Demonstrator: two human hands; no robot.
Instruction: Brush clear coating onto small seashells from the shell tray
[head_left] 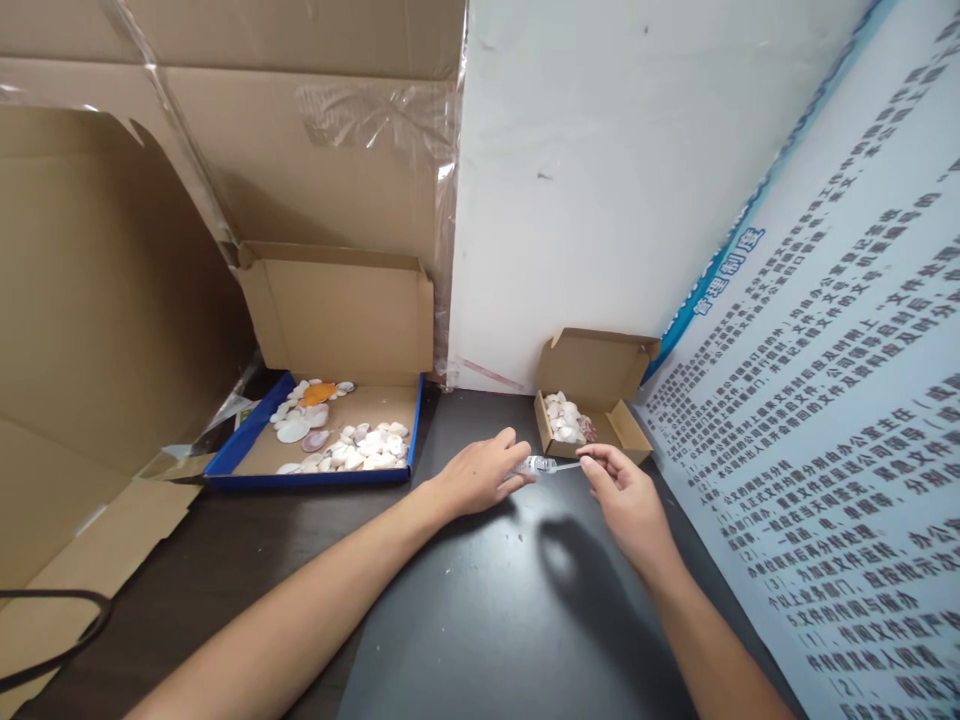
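My left hand (484,474) is closed around one end of a small clear bottle (540,465), which lies sideways above the dark grey mat (465,620). A thin, pale stick (568,466) extends from the bottle's right end. Its far end is pinched between the thumb and fingertips of my right hand (624,497). Behind my right hand, a small open cardboard box (636,432) holds white and pinkish shells (566,418). Both hands' shadows fall on the mat.
At the left stands a larger open blue-edged box (307,479) with white shells (360,448) and an orange shell (318,393). Cardboard walls (337,190) rise behind it. A printed board (847,420) leans along the right side. A black cable (75,595) lies at the left edge.
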